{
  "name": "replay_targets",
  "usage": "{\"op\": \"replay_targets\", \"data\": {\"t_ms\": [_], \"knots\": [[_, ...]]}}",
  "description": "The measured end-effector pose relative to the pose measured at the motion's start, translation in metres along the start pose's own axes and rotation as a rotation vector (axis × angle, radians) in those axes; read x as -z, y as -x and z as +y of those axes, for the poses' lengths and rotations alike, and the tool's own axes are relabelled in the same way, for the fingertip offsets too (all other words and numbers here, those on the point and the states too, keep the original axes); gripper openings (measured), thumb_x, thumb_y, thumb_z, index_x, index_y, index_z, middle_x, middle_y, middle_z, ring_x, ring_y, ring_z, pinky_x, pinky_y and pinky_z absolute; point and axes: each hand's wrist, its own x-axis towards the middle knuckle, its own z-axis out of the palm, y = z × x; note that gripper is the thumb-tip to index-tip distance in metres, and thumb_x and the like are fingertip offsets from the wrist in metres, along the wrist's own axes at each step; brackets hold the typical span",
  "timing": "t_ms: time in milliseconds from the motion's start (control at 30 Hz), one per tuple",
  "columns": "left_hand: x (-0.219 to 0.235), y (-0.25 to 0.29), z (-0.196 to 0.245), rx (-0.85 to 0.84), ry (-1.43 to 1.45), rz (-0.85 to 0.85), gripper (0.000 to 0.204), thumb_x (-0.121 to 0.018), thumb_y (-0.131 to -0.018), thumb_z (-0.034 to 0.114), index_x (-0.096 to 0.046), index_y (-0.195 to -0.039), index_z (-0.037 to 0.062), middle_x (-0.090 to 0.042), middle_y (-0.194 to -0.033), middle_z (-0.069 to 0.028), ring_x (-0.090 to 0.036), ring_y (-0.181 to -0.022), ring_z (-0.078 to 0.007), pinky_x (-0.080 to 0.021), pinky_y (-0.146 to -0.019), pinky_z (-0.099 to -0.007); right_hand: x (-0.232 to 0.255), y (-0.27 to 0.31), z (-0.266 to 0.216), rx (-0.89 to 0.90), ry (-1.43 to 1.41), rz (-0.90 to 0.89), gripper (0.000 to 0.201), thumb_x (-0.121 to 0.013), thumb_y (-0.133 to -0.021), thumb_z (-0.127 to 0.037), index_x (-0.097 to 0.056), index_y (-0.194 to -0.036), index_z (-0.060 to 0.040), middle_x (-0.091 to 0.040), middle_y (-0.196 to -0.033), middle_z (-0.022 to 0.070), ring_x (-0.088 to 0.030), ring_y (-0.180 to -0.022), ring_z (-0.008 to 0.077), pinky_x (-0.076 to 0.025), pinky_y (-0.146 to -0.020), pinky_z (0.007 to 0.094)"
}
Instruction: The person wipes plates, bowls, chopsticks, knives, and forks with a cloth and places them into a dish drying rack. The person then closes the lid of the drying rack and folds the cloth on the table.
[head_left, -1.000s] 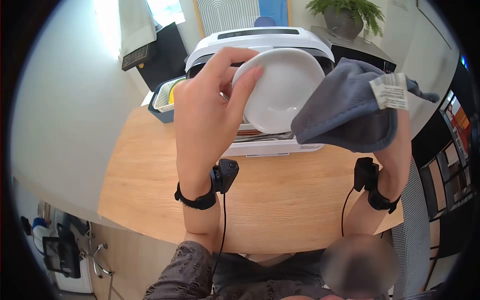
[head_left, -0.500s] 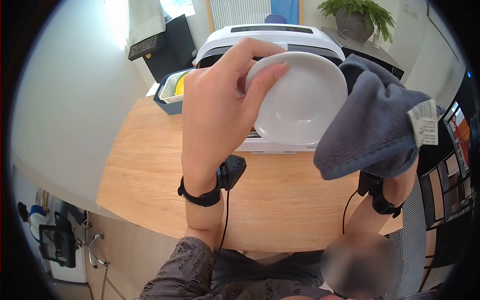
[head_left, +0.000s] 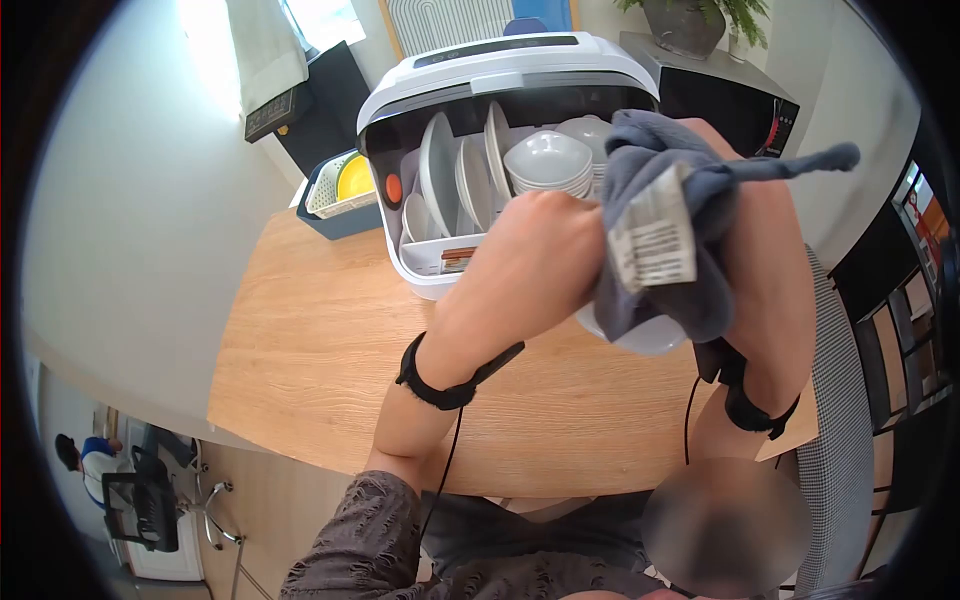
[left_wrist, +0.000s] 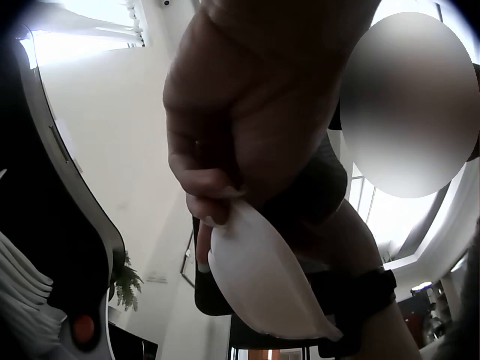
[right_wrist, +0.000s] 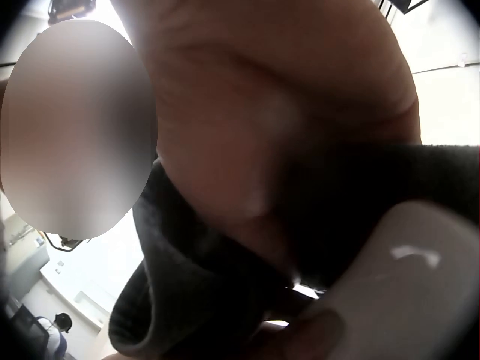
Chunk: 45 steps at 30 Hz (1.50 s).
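My left hand (head_left: pixel 530 260) pinches the edge of a white bowl (left_wrist: pixel 262 277), which is tilted on its side in the left wrist view. In the head view only the lower part of that bowl shows beneath a blue-grey cloth (head_left: pixel 708 270) with a white label. My right hand (right_wrist: pixel 247 97) grips the cloth, which lies against the bowl. Most of the right fingers are hidden by the cloth. Both hands are close together in front of an open white dish cabinet (head_left: pixel 425 288).
Upright plates (head_left: pixel 438 170) and stacked bowls (head_left: pixel 548 165) stand inside the cabinet. A blue bin (head_left: pixel 350 222) with a white basket sits left of it on the wooden table (head_left: pixel 300 330). A potted fern (head_left: pixel 685 25) stands behind at right.
The bowl has come down and to the right, turning from facing the head camera to mostly behind the cloth. The left hand has swung right, and the cabinet's dishes have come into view.
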Motion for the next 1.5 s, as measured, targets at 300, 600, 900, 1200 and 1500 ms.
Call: {"op": "replay_targets", "data": {"t_ms": [300,600,900,1200,1500], "knots": [[0.03,-0.01,0.002,0.461,0.011,0.536,0.017,-0.068,-0.094,0.02,-0.069,-0.105,0.0064,-0.07,-0.066,-0.0083,-0.065,-0.05,-0.0108,-0.048,-0.045,-0.0245,0.015,0.005,0.002,0.084,-0.081,0.08,0.039,-0.065,-0.087,-0.007,-0.06,-0.125,-0.0023,-0.07,-0.102,0.015,-0.069,-0.095,0.0238,-0.053,-0.082,0.0337],[0.027,-0.006,0.0,0.224,-0.013,0.611,0.016,-0.073,-0.091,0.022,-0.071,-0.096,0.0078,-0.062,-0.055,-0.002,-0.056,-0.045,-0.0054,-0.039,-0.044,-0.0189,-0.029,-0.019,-0.054,0.158,-0.018,0.131,0.041,-0.067,-0.085,-0.006,-0.06,-0.126,-0.0023,-0.069,-0.106,0.0153,-0.068,-0.098,0.0248,-0.053,-0.084,0.0338],[0.053,-0.002,0.005,0.534,0.27,0.689,0.024,-0.07,-0.093,0.028,-0.071,-0.099,0.0046,-0.073,-0.069,-0.0082,-0.067,-0.054,-0.0092,-0.046,-0.048,-0.0197,-0.027,0.001,-0.05,0.257,0.04,0.181,0.044,-0.068,-0.083,-0.006,-0.061,-0.126,-0.0022,-0.069,-0.11,0.0157,-0.068,-0.101,0.026,-0.053,-0.086,0.034],[0.059,0.006,-0.006,0.359,0.215,0.876,0.02,-0.071,-0.092,0.024,-0.072,-0.099,0.0054,-0.072,-0.067,-0.0065,-0.066,-0.054,-0.0072,-0.045,-0.048,-0.0189,-0.03,-0.055,-0.049,0.335,0.078,0.24,0.047,-0.07,-0.082,-0.005,-0.061,-0.127,-0.0022,-0.068,-0.114,0.0161,-0.068,-0.104,0.0271,-0.052,-0.089,0.0341],[0.063,0.01,0.0,0.403,0.152,0.787,0.026,-0.073,-0.091,0.02,-0.07,-0.109,0.0009,-0.074,-0.074,-0.0095,-0.063,-0.054,-0.0051,-0.041,-0.041,-0.0167,-0.042,-0.01,-0.052,0.38,0.12,0.358,0.049,-0.071,-0.08,-0.005,-0.062,-0.128,-0.0021,-0.067,-0.119,0.0165,-0.067,-0.108,0.0282,-0.052,-0.091,0.0343]]}}
